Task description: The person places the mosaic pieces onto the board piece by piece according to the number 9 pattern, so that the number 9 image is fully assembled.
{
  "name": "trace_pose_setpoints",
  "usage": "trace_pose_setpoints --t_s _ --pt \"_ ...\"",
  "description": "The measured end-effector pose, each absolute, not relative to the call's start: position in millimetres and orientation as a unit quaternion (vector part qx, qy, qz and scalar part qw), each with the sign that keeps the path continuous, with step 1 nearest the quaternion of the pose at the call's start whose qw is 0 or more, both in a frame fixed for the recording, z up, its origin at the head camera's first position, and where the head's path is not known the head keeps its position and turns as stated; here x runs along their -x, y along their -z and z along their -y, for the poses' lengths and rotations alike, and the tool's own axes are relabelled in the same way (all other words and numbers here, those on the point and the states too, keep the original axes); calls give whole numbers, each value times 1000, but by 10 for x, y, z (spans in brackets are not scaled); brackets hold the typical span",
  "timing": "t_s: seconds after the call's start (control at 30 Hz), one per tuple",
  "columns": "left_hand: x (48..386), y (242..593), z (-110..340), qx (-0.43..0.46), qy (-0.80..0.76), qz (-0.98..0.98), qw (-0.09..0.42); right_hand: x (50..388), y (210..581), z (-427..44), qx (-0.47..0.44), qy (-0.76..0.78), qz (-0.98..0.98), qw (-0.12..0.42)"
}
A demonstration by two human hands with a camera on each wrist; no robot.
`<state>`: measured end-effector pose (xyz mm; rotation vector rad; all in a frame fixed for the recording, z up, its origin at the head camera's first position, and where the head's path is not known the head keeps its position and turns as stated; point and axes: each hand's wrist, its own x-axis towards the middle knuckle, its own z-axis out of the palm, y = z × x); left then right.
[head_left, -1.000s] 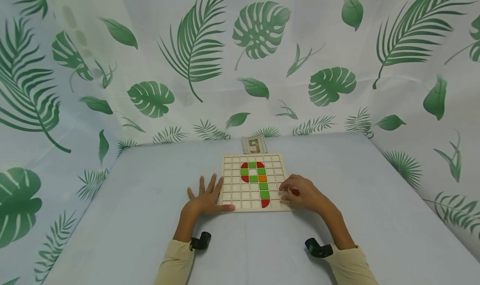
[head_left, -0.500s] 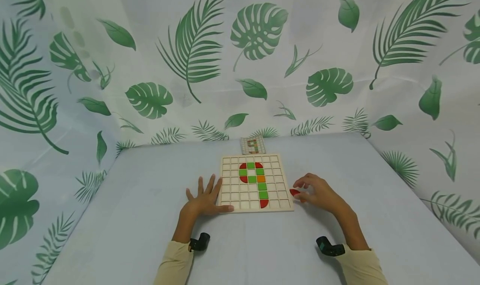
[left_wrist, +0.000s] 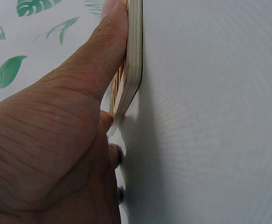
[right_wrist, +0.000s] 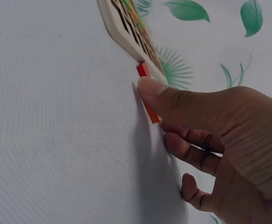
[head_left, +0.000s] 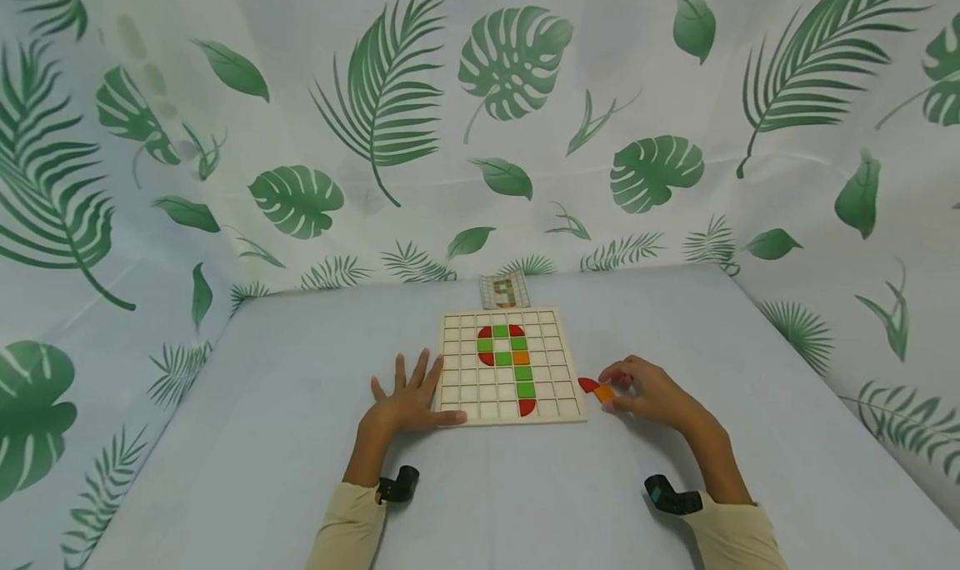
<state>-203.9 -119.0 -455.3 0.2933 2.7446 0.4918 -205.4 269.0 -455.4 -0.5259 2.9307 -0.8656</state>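
A square wooden grid board (head_left: 461, 382) lies on the table, with green, red and orange tiles set in its cells in the shape of a 9. My left hand (head_left: 408, 403) has its fingers spread by the board's left edge, the thumb resting on the near left corner. Right of the board, my right hand (head_left: 648, 393) pinches an orange tile (head_left: 604, 393) between thumb and fingers, low over the table. Touching or very close to it is a red rounded tile (head_left: 587, 384) beside the board. In the right wrist view the thumb partly covers the orange tile (right_wrist: 152, 115).
A small card (head_left: 505, 290) printed with a similar 9 pattern is just behind the board. The pale table (head_left: 300, 370) reaches back to a white leaf-patterned cloth (head_left: 420, 220). Black cameras are strapped to both wrists.
My right hand has moved right, off the board. The red tile it held now lies beside the board, and the hand pinches an orange tile. The left hand stays put.
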Motion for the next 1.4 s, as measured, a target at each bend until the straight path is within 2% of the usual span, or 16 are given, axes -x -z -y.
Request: trace_pose_setpoints --t_s 0.47,1.4 --pt "2044 4569 1194 -104 -176 -965 167 2072 4569 -2672 170 278 -945 15" --pt "2050 4549 1189 -99 -166 -966 174 2037 4520 -2711 164 299 -939 43"
